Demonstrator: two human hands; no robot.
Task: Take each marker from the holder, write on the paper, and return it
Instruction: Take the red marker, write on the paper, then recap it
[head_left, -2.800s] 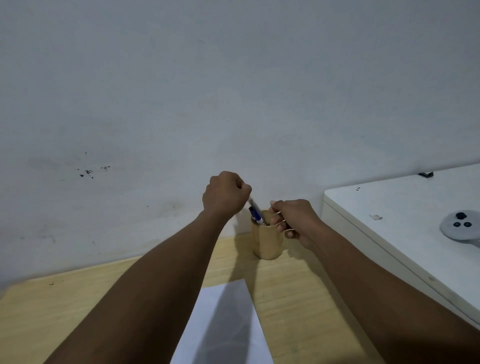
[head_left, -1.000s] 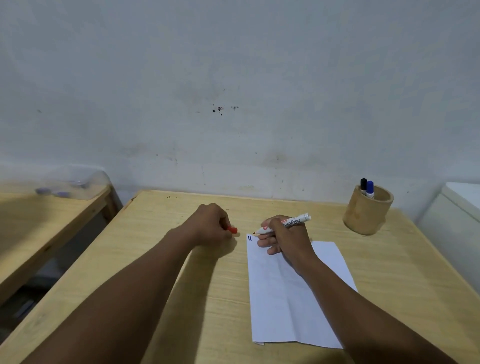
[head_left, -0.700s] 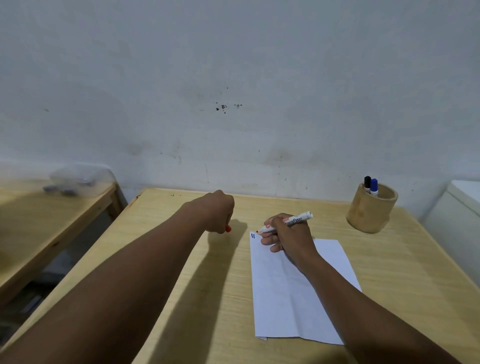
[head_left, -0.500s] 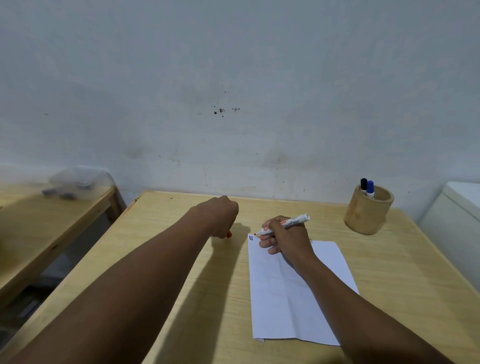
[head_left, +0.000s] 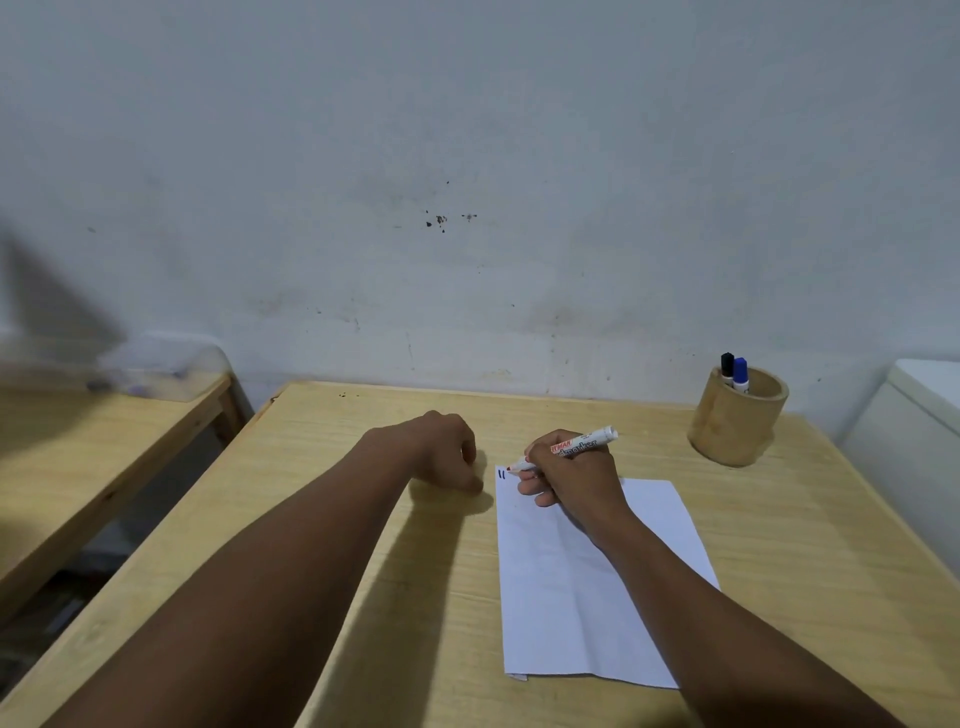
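Note:
A white sheet of paper (head_left: 597, 597) lies on the wooden table (head_left: 311, 519). My right hand (head_left: 571, 478) grips an uncapped red marker (head_left: 587, 444), its red tip touching the paper's top left corner beside two short dark strokes. My left hand (head_left: 447, 452) rests as a closed fist on the table just left of the paper; the red cap seen in it earlier is hidden inside now. A round wooden holder (head_left: 737, 431) stands at the far right with a black marker (head_left: 727, 364) and a blue marker (head_left: 740, 371) upright in it.
A second wooden table (head_left: 78, 457) stands to the left across a gap, with a clear plastic box (head_left: 156, 369) on it. A white cabinet (head_left: 914, 415) adjoins the table's right edge. A wall runs along the back.
The red marker's tip has come down onto the paper's top corner. My left fist has lowered onto the table, and the red cap no longer shows.

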